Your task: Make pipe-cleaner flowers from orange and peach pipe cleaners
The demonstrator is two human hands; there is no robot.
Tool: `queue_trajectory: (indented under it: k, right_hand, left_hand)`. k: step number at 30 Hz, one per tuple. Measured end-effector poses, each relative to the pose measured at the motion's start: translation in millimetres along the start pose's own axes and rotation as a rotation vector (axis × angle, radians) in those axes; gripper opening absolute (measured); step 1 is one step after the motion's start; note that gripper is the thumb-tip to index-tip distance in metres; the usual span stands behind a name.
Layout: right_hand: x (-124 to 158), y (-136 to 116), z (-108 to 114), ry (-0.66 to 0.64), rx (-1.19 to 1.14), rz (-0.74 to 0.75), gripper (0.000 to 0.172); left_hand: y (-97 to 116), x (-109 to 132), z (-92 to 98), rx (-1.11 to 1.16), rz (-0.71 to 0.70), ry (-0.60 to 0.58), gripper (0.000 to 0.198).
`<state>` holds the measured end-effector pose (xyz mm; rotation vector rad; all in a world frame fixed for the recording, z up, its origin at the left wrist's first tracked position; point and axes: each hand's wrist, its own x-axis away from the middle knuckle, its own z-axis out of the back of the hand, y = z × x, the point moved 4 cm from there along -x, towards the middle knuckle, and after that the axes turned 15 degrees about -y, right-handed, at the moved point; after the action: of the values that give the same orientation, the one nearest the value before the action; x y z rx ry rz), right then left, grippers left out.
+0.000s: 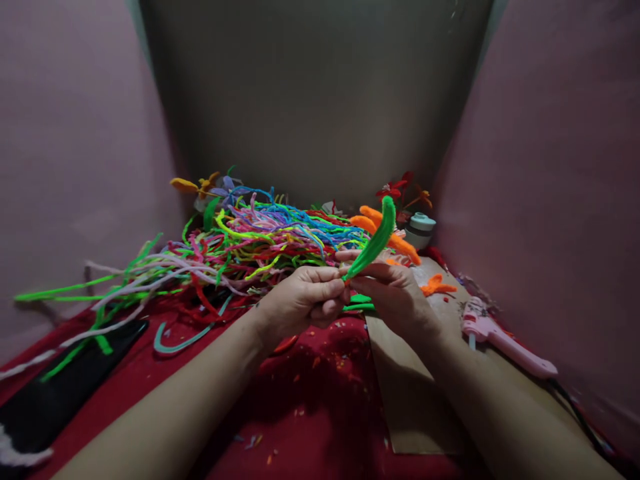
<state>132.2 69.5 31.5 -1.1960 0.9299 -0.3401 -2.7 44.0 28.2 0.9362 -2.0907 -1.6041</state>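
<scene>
My left hand [303, 300] and my right hand [393, 290] meet above the red cloth [320, 393], both with fingers pinched on the lower end of a folded green pipe cleaner [376, 241]. The green piece stands up and leans to the right, its looped tip near orange pipe-cleaner pieces [385, 230]. Behind my hands lies a big tangled heap of pipe cleaners [240, 247] in many colours.
A pink glue gun [500, 337] lies at the right on a brown cardboard sheet [415, 393]. A small white jar [420, 230] and red and orange pipe-cleaner flowers [400, 190] stand at the back. A black flat object [70, 380] lies front left. Pink walls close both sides.
</scene>
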Motion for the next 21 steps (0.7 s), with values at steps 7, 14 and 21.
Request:
queue_trajectory:
  k: [7,14,21]
  right_hand:
    - [0.6,-5.7,-5.6,-0.106,-0.037,-0.019,0.016]
    - [-2.6,-0.1,-2.0,0.019,0.000,0.023,0.014]
    - [-1.5,6.2,-6.5,0.133,0.056,-0.035,0.016]
  left_hand:
    - [-6.2,3.5,-2.2,0.156,0.057,-0.110,0.022]
    - [-2.7,-1.9,-4.7,-0.038,0.024,0.032,0.025]
    - [9.1,4.0,-11.3,-1.229,-0.189,0.511,0.015]
